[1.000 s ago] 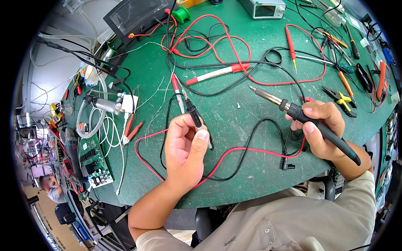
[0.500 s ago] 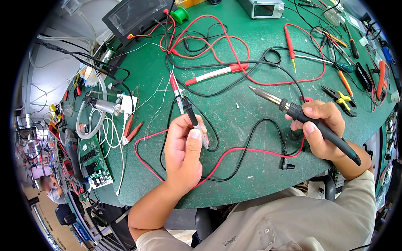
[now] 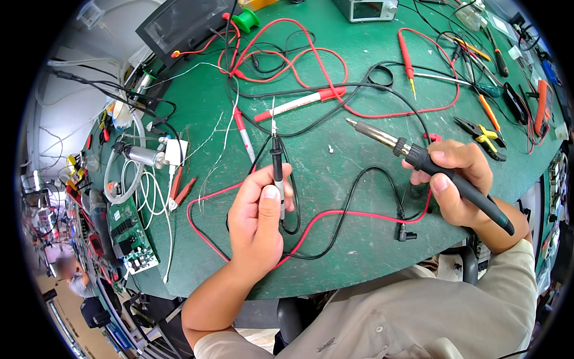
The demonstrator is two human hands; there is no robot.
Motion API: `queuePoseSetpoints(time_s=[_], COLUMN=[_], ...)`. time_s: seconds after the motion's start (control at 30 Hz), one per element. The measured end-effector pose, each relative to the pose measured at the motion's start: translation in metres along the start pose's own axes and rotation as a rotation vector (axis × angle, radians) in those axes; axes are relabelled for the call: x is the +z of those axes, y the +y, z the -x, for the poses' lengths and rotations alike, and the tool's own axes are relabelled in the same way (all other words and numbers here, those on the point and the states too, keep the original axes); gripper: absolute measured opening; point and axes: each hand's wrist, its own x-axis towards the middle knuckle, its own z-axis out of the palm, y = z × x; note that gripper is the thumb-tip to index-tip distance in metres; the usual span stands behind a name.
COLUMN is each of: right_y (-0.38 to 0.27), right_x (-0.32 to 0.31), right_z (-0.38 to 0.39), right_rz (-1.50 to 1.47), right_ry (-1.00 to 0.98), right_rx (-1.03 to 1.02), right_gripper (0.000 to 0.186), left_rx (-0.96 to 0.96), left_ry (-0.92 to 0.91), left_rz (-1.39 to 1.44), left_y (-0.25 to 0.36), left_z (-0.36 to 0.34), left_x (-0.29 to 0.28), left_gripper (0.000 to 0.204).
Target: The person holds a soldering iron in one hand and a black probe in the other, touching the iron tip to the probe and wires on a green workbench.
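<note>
My left hand (image 3: 256, 212) is closed around a black-and-grey test probe (image 3: 277, 158), its thumb pressed against the grey part. The probe stands nearly upright in the picture, and a thin metal tip points toward the far side. Just beyond that hand lies a red-and-grey pen-shaped probe (image 3: 244, 133). In my right hand (image 3: 460, 179) is a soldering iron (image 3: 426, 160), gripped by its black handle. Its bare metal tip points up and left, apart from the test probe. A red cable (image 3: 335, 212) and a black cable run across the green bench (image 3: 359, 257) below both hands.
A red-and-white marker (image 3: 299, 105) and a red test probe (image 3: 406, 57) lie farther back. Yellow-and-black pliers (image 3: 487, 137) are at the right. On the left are a green circuit board (image 3: 140, 251), a desoldering pump-like cylinder (image 3: 143, 154) and coiled white cable. A person (image 3: 78, 281) appears far left.
My left hand has turned the test probe from a leftward slant to nearly upright, bringing its metal tip into sight. The bench has shifted slightly left in view; my right hand keeps its hold.
</note>
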Motion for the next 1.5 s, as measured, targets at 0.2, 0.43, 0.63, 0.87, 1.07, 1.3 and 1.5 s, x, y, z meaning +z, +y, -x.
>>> queuePoseSetpoints(time_s=[0.2, 0.43, 0.63, 0.87, 1.07, 1.3, 1.5], right_y=[0.002, 0.002, 0.002, -0.005, -0.002, 0.001, -0.001], right_x=[0.004, 0.0, -0.003, 0.002, 0.0, 0.0, -0.001], right_z=[-0.001, 0.0, -0.001, -0.011, -0.009, -0.01, -0.008], right_rz=[0.005, 0.004, -0.154, -0.116, -0.097, -0.069, -0.06], right_ry=[0.023, 0.031, 0.093, 0.144, 0.173, 0.205, 0.221], right_rx=[-0.016, 0.004, 0.132, 0.297, 0.291, 0.229, 0.216], right_gripper=[0.021, 0.022, 0.021, 0.016, 0.016, 0.016, 0.017], left_rx=[-0.023, 0.036, 0.07, 0.026, 0.121, 0.208, 0.112], left_ry=[0.086, 0.323, 0.176, -0.219, -0.536, -0.658, -0.641], left_rz=[0.129, 0.085, -0.573, -1.014, -1.236, -1.354, -1.399], left_y=[0.0, 0.026, 0.049, 0.102, 0.134, 0.133, 0.134], left_z=[-0.001, -0.01, -0.01, -0.029, -0.07, -0.091, -0.092], left_x=[-0.003, -0.022, -0.049, -0.035, 0.001, 0.026, 0.032], left_gripper=[0.034, 0.034, 0.021, 0.015, 0.011, 0.011, 0.013])
